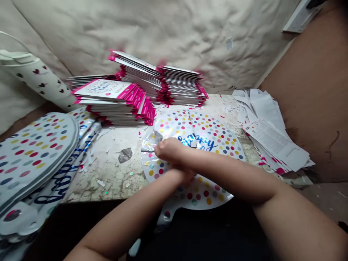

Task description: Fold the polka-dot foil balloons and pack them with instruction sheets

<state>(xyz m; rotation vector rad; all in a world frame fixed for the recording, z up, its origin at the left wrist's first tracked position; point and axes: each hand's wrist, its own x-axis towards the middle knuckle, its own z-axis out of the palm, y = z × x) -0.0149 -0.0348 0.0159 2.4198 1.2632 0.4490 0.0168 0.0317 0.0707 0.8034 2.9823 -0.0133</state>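
Observation:
A flat foil balloon (225, 134) with coloured dots and blue "happy" lettering lies on the worktable, its lower edge and neck tab overhanging the front. Part of it is folded over, and a straight edge runs sideways by my hands. My right hand (170, 149) reaches across to the left, closed at that folded edge, with foil at its fingers. Beneath my right wrist, my left hand (187, 175) rests on the dotted foil. Its fingers are hidden by the right arm, so their pose does not show. My forearms cross over the balloon.
Stacks of pink-edged printed card packets (119, 105) stand behind. More flat dotted balloons (38, 145) are piled at left, beside a white heart-patterned container (40, 78). Loose papers (277, 141) lie at right. Scraps litter the worn tabletop (108, 159); a brown wall (312, 90) bounds the right.

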